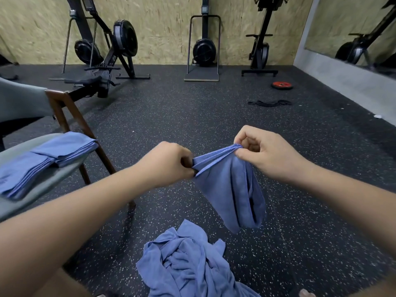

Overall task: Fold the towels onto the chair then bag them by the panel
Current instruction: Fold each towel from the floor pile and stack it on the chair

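Observation:
A blue towel (231, 189) hangs in the air between my hands, its top edge bunched and stretched. My left hand (169, 166) grips one end of that edge, and my right hand (263, 153) pinches the other end. Below, a heap of crumpled blue towels (186, 260) lies on the speckled floor. At the left, folded blue towels (49, 159) are stacked on the grey seat of a wooden chair (70, 116).
Rowing machines (107, 52) and other exercise gear stand along the chipboard wall. A red weight plate (282, 85) and black bands (270, 103) lie on the floor at the right. A mirror wall (353, 35) runs along the right side.

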`<action>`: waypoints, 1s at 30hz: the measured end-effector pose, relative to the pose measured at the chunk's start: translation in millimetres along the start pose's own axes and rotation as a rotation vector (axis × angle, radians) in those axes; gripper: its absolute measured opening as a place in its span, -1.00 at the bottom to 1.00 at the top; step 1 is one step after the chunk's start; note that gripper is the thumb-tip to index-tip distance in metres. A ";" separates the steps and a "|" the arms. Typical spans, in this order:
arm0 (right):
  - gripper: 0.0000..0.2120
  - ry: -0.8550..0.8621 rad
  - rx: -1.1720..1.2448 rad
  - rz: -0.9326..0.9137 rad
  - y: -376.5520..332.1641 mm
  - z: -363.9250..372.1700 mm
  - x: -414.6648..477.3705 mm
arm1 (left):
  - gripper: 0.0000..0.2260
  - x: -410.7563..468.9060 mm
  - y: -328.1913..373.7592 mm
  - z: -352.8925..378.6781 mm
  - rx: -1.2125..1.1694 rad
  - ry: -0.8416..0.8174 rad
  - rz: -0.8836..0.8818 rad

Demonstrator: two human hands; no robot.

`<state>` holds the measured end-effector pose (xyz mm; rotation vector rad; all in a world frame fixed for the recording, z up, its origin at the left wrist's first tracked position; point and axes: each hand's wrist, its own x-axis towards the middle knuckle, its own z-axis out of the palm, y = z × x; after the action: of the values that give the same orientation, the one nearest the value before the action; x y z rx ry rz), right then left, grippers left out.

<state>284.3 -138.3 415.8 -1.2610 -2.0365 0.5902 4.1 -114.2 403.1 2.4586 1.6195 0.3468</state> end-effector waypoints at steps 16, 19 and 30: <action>-0.83 -0.186 -0.090 0.096 12.3 3.5 2.8 | -0.88 -12.5 -12.4 -31.1 -0.480 -0.151 0.139; -0.81 -0.185 -0.104 0.116 10.7 3.5 2.8 | -0.81 -13.7 -8.1 -33.0 -0.369 -0.131 0.199; -0.84 -0.145 -0.097 0.141 6.7 -2.4 3.0 | -0.82 -14.1 -7.2 -31.2 -0.210 0.060 0.301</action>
<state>289.1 -132.6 413.8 -1.4662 -2.1291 0.6722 -16.7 -123.8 429.7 2.5451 1.1605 0.6040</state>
